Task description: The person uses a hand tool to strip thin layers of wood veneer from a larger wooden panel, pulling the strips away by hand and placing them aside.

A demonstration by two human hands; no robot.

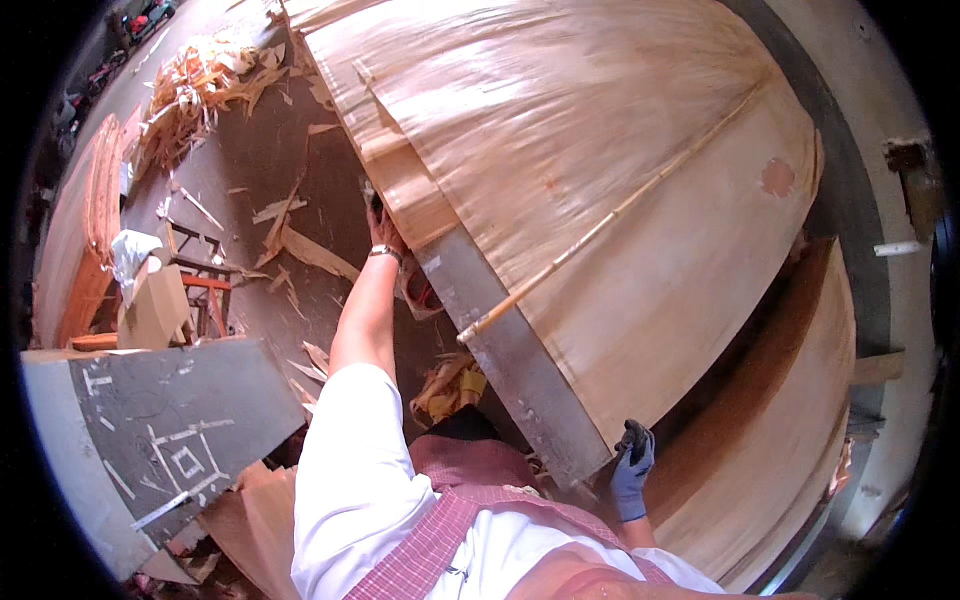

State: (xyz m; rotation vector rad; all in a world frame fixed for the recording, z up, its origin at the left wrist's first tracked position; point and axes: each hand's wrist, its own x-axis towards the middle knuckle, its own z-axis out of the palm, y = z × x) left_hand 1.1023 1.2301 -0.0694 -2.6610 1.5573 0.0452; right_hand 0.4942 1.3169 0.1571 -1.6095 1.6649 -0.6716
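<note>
Gloved right hand (632, 470), wood sheets (660, 300), stick (625, 205)

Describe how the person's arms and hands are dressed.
The right hand wears a blue-grey glove, black toward the fingers. A metallic-looking band circles the left wrist; whether the left hand is gloved is hard to tell. Both arms have white sleeves; the left one is short, leaving the forearm uncovered.

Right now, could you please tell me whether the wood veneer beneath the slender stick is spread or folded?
Spread: the wood veneer lies broadly open over the gray table, with the slender stick across it.
</note>
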